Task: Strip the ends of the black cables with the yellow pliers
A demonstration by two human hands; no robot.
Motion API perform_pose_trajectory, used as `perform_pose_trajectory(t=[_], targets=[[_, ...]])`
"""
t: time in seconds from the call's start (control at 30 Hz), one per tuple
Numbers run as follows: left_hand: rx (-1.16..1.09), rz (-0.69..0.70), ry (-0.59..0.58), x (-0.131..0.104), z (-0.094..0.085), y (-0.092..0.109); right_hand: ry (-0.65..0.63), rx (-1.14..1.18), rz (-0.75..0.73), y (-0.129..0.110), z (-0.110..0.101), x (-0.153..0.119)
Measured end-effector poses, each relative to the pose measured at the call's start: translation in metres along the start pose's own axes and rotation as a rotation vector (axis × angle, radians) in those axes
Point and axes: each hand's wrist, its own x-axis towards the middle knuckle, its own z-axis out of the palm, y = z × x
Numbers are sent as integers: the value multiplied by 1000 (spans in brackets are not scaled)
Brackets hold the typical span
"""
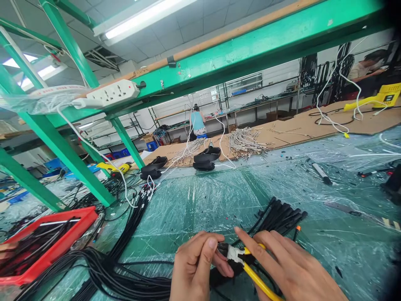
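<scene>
My left hand (194, 263) is closed in a pinch on the end of a black cable (223, 249), mostly hidden by the fingers. In my right hand (291, 263) are yellow-handled cutting pliers (258, 281), their metal jaws at the cable end beside my left fingertips. The right index finger is stretched out above the handles. Below and left of my hands runs a thick bundle of black cables (125, 280). Just beyond my right hand lies a fanned bunch of thick black cable ends (278, 215).
A red tray (89, 215) of dark cables stands left, with part of another hand (8, 253) at its edge. Green beams (250, 48) carry a white power strip (109, 94). Beige cables (247, 142) lie on cardboard. A marker (319, 171) is at right. Two people sit farther back.
</scene>
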Motion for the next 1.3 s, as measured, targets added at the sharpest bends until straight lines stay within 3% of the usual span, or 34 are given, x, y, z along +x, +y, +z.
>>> perform_pose_trajectory(t=[0.43, 0.67, 1.07, 1.3], targets=[[-31, -6, 1, 1, 1, -1, 23, -83, -20, 0, 1, 0], [8, 63, 31, 1, 1, 0, 31, -109, -8, -1, 0, 2], [-3, 21, 23, 2, 0, 7, 41, -98, -23, -4, 6, -3], [-40, 24, 34, 1, 2, -1, 47, -142, -12, -3, 3, -1]])
